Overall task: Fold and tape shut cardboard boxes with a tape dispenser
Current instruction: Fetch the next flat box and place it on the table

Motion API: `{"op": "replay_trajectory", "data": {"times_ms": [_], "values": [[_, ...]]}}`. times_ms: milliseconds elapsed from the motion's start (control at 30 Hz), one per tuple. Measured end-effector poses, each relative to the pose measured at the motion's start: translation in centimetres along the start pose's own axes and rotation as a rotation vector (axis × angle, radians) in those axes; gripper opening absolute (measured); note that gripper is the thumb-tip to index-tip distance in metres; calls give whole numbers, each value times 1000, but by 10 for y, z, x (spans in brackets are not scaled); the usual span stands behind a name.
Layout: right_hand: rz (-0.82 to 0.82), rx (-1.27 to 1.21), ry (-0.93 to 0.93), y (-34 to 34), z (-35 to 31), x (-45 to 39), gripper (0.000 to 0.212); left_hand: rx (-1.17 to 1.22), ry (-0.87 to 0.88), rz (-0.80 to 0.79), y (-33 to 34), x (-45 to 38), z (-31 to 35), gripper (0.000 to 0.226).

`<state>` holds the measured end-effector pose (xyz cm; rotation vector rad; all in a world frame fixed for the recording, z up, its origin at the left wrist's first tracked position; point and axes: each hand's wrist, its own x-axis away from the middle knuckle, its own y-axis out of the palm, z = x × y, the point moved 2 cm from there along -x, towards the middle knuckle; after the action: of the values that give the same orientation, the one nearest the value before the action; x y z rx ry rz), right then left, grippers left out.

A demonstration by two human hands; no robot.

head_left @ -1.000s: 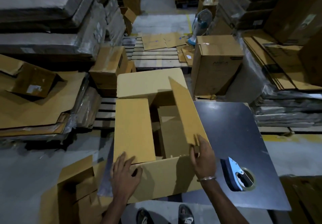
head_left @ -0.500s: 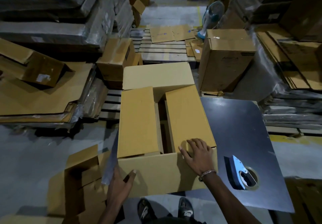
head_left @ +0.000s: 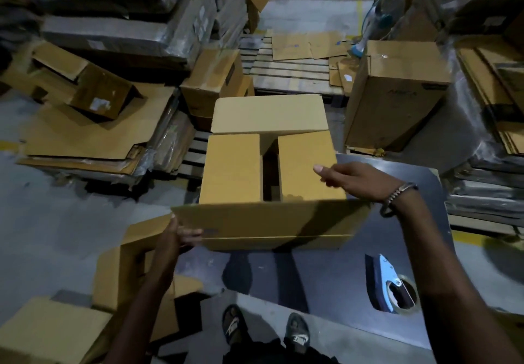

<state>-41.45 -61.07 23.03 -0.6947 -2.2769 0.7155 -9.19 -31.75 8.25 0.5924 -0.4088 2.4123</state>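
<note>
Box (head_left: 266, 182): sits on the dark tabletop (head_left: 425, 250) in front of you, toward its far-left part. The two side flaps are folded down flat with a dark gap between them. The far flap stands open, tilted away from you. The near flap is raised, its face toward you.

Your left hand (head_left: 177, 236): grips the lower left corner of the near flap, fingers curled over the face of the cardboard, thumb along the edge. Closed on the box.

Your right hand (head_left: 351, 178): lies at the right edge of the right side flap, thumb stretched forward over the flap's top. Fingers look curled at the edge, though I cannot tell for certain whether they clamp it or only rest there. A metal bracelet (head_left: 397, 196) is on that wrist.

Tape dispenser (head_left: 388, 284): blue and silver, lies on the tabletop near your right forearm, well apart from the box, touched by neither hand.

Surroundings: a taped tall box (head_left: 397, 94) stands beyond the table to the right. Flattened cardboard sheets (head_left: 93, 134) are stacked to the left. A wooden pallet (head_left: 289, 71) lies further back. An open box (head_left: 127, 273) sits on the floor under your left arm. Your sandalled feet (head_left: 266, 327) show below the table edge.
</note>
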Motion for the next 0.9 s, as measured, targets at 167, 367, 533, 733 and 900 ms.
{"op": "replay_trajectory", "data": {"times_ms": [167, 367, 533, 733, 900], "values": [[175, 412, -35, 35, 28, -38, 67, -59, 67, 117, 43, -14, -14, 43], [295, 595, -45, 100, 64, -77, 97, -192, 102, 173, 63, -26, -11, 76], [163, 516, 64, 149, 92, -94, 99, -430, 178, 182, 58, -85, 8, 57], [433, 445, 142, 172, 68, -110, 102, -636, 381, 188, 90, -183, 81, 40], [538, 460, 161, 205, 41, -133, 98, -582, 254, 149, 117, -273, 128, 82]]}}
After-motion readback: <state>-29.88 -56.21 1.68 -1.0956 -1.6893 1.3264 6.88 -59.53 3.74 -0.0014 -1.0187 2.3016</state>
